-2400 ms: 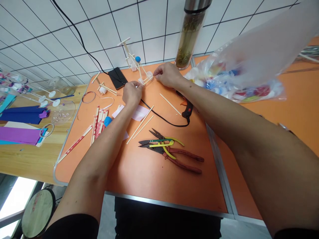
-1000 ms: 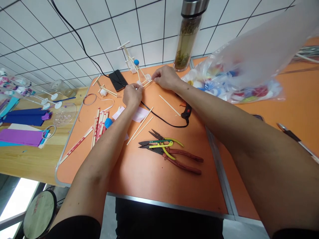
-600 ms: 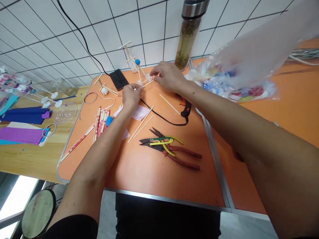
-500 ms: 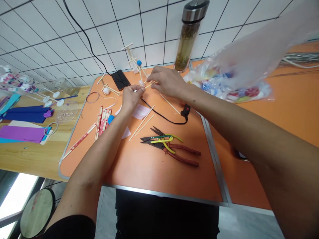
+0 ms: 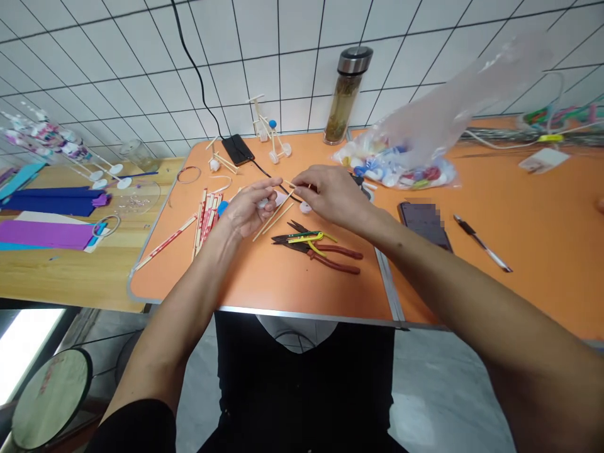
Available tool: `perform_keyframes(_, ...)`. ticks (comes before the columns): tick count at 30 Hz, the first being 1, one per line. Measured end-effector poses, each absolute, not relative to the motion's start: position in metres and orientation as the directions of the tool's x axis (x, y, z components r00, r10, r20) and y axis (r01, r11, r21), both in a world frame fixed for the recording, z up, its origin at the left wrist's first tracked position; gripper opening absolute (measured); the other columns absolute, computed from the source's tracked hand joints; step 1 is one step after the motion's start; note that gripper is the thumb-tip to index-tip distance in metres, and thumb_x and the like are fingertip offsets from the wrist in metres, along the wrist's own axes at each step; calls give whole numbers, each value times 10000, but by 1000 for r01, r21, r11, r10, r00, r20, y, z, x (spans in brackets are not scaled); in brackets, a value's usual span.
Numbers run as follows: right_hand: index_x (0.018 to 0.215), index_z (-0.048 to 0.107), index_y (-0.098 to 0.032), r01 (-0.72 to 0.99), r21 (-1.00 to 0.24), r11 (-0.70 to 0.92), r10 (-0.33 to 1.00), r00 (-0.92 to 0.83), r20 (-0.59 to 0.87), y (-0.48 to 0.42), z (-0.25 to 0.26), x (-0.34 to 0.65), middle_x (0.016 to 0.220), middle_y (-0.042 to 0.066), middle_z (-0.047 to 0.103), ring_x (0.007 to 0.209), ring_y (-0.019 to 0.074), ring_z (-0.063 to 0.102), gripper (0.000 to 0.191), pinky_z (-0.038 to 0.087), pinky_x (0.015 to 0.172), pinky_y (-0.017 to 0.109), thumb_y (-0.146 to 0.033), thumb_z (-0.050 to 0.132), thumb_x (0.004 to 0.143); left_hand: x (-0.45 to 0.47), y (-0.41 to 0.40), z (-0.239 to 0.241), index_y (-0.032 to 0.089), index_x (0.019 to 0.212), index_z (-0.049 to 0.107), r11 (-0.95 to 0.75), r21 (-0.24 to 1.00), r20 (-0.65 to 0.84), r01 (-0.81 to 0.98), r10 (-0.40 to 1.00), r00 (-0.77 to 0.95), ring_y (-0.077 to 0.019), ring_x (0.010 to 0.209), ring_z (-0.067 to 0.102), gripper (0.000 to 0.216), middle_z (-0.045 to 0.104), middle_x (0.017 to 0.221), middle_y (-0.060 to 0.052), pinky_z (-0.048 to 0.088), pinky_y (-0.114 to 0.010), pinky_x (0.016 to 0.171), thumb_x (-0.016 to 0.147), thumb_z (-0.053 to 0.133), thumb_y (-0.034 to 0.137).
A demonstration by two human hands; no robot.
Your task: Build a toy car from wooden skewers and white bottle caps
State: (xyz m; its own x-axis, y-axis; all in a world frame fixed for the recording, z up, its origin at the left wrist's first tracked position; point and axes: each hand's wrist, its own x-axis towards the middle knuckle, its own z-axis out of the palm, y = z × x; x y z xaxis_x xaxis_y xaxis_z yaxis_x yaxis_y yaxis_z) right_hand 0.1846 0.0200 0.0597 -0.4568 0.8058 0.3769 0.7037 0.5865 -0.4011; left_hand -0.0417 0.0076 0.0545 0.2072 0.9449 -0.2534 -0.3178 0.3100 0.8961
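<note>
Trousers (image 5: 302, 384), black, take up the bottom middle of the frame, with a round stool (image 5: 51, 399) low in the left corner. Just past the metal edge of the orange worktop (image 5: 268, 286), red pliers (image 5: 337, 267) and yellow-green snips (image 5: 306, 237) lie overlapping at centre. A pen (image 5: 482, 244) rests over to the right, near a dark phone (image 5: 419, 220). Toward the left are red-wrapped sticks (image 5: 205, 220), mostly bunched, one lying apart.

Beyond the pliers, at mid-frame, both hands come close together. The right hand (image 5: 333, 194) pinches a thin stick (image 5: 289, 184) in its fingertips. The left hand (image 5: 251, 207) has its palm turned inward, fingers half curled about a small white piece (image 5: 262, 202); I can't make out its shape. Its forefinger reaches near the stick's end; whether they touch I can't tell. A white wheel (image 5: 306, 207) shows just below the right fingers, and two loose sticks (image 5: 274, 220) lie between the hands and the pliers.

Farther back, a clear bag (image 5: 401, 170) of bright bits slumps right of centre, while a black slab (image 5: 238, 150) lies left of centre with a cord across it. Near the tiled wall (image 5: 302, 63) stand a wheeled stick model (image 5: 264, 129) and a tall bottle (image 5: 343, 104), upright.
</note>
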Motion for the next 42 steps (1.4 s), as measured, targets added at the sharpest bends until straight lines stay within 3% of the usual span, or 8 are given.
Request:
perform_keyframes(3, 1095, 889, -168, 740, -458, 492, 868, -375, 325, 10, 43, 189, 1092, 137, 870, 1019, 301, 755, 285, 464, 874, 392, -218, 612, 1054, -33, 4, 39, 143, 1042, 756, 227, 951, -224, -209, 974, 38, -53, 475, 442, 203, 585, 640, 55, 295, -158, 461, 885, 678, 42)
perform_keyframes(7, 1029, 870, -151, 757, -514, 404, 909, -270, 316, 21, 23, 216, 1027, 129, 860, 956, 285, 736, 257, 446, 840, 378, -189, 619, 994, -20, 7, 29, 149, 995, 796, 177, 979, -175, -104, 984, 26, -50, 499, 474, 78, 658, 685, 30, 316, -163, 477, 941, 747, 122)
perform_keyframes(12, 982, 858, -158, 706, -619, 345, 929, -160, 335, 28, 20, 253, 923, 85, 826, 858, 251, 705, 215, 464, 818, 369, -211, 663, 911, -12, 8, 39, 145, 1023, 791, 366, 892, -320, -264, 925, 203, -81, 515, 541, 165, 717, 728, -18, 401, -188, 484, 1034, 690, 275)
perform_keyframes(17, 1091, 878, -186, 599, -680, 424, 899, -187, 396, 1, 36, 245, 881, 53, 809, 783, 224, 676, 257, 476, 747, 352, -278, 667, 976, -16, 6, 37, 83, 1149, 838, 426, 785, -250, -449, 882, 399, -130, 742, 734, 362, 860, 1060, -143, 609, -232, 706, 881, 601, 139)
perform_keyframes(20, 1134, 892, -208, 559, -611, 561, 822, -288, 491, -16, 42, 229, 989, 70, 847, 859, 237, 719, 273, 512, 791, 363, -320, 654, 1058, -22, 4, 29, 113, 1200, 865, 340, 824, -124, -452, 889, 441, -175, 976, 809, 536, 871, 1239, -145, 650, -295, 980, 731, 613, 58)
perform_keyframes(25, 1220, 880, -207, 530, -443, 723, 678, -422, 602, -28, 32, 217, 1008, 93, 849, 929, 250, 747, 284, 556, 861, 384, -243, 619, 1113, -30, 1, 22, 195, 1202, 892, 189, 885, 24, -426, 894, 447, -291, 1452, 730, 604, 854, 1380, -94, 459, -480, 1384, 658, 682, 37)
perform_keyframes(33, 1324, 837, -211, 675, -322, 664, 699, -406, 589, -43, 21, 204, 1080, 105, 800, 986, 248, 737, 302, 524, 766, 351, -198, 611, 1125, -31, -1, 20, 293, 1306, 888, 71, 946, 128, -316, 813, 567, -398, 1606, 613, 578, 795, 1544, -72, 424, -606, 1397, 744, 846, 165)
perform_keyframes(42, 1228, 833, -201, 720, -293, 629, 726, -411, 551, -46, 22, 203, 1087, 107, 803, 1016, 244, 746, 268, 466, 708, 334, -210, 580, 1137, -29, -3, 18, 309, 1334, 874, -15, 969, 159, -246, 802, 576, -357, 1562, 650, 460, 778, 1567, -93, 493, -539, 1330, 882, 951, 349)
